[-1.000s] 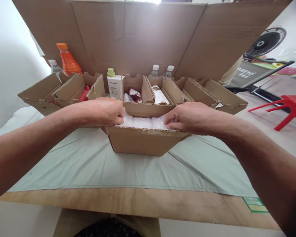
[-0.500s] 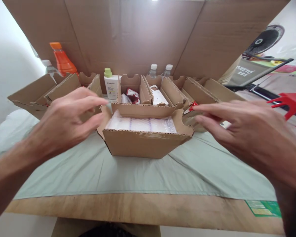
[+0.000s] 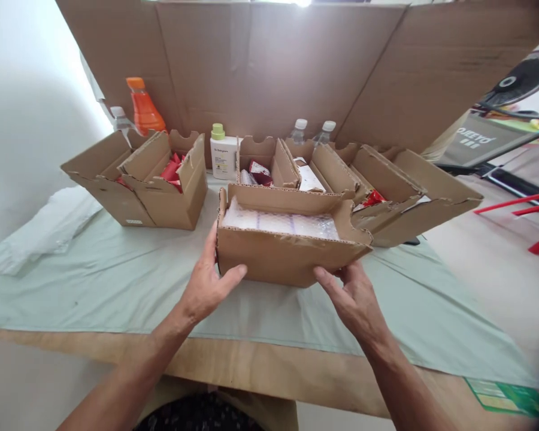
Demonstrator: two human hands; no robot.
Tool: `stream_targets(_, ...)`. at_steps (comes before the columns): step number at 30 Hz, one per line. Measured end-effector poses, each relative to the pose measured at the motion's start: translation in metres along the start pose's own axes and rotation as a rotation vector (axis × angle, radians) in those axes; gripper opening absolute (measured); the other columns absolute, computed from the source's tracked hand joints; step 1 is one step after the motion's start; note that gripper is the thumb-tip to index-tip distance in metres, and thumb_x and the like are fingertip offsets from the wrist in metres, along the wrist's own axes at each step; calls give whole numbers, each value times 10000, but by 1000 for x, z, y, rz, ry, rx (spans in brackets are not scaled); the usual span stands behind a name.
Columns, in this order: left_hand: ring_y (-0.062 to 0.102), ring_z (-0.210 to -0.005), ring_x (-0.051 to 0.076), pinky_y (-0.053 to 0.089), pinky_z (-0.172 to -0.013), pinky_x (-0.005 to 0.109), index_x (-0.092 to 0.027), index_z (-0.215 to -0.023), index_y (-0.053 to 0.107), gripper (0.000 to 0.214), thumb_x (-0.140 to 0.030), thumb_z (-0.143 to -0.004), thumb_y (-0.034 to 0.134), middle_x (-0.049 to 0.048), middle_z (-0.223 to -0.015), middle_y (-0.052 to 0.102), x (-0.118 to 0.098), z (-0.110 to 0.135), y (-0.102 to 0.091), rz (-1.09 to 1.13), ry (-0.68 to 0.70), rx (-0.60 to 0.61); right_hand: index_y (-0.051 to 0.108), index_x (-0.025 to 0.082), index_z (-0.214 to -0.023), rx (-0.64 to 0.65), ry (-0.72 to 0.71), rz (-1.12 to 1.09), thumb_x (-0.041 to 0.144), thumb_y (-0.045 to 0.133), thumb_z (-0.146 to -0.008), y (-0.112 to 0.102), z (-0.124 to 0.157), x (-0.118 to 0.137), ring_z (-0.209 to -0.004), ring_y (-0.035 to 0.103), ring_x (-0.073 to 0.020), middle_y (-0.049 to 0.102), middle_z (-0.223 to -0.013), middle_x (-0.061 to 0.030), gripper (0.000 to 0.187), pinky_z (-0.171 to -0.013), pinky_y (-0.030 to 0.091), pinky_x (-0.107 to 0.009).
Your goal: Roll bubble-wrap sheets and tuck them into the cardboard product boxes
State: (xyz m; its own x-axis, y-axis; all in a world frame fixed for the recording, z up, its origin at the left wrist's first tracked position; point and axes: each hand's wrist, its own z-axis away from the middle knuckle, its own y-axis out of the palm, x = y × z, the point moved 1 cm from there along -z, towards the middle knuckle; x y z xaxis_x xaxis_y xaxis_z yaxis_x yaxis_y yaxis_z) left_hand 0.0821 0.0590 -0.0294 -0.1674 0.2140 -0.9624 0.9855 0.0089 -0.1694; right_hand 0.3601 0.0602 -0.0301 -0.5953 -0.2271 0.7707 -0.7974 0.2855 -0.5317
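An open-topped cardboard box (image 3: 278,260) stands in front of me on the pale green cloth, turned slightly. Bubble-wrapped contents (image 3: 281,222) fill its inside. My left hand (image 3: 211,275) grips its left end, thumb on the front face and fingers along the side. At the lower right corner, my right hand (image 3: 353,293) holds the box with its thumb against the front; its other fingers are partly hidden behind the corner. Just behind it is a row of similar boxes, one holding a dark red packet (image 3: 260,173).
Two joined boxes (image 3: 161,203) with red packets stand left, more boxes (image 3: 431,197) right. Behind are an orange bottle (image 3: 146,111), a white bottle with green cap (image 3: 224,155) and clear bottles (image 3: 327,131). Crumpled bubble wrap (image 3: 45,227) lies left. A cardboard panel (image 3: 278,66) rises behind.
Both hands have come down and inward from beside the box and taken hold of its two ends. The view has shifted, and the box is now slightly turned.
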Motion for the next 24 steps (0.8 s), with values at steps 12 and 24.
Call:
stream_targets(12,492,-1485,347,408,-1240,554,-298,-1654,252,873,-378,-923,723,142,-1561,535,9,122,-78,-228,-60,-329,586,221,-1431,175,-174,-138,593,621,-967,44,35,81,-1266,630,-328,689,-1334,-134,595,-1090,514,-469)
stream_targets(24,400,-1542,381,365,-1254,605,-339,-1695,66,960,-316,-947,667,134,-1749,217,7,136,-45,-286,-105,-435,311,212,-1611,280,-207,-373,788,491,-929,142,-54,79,-1511,410,-318,442,-1630,-141,911,-1264,340,-511)
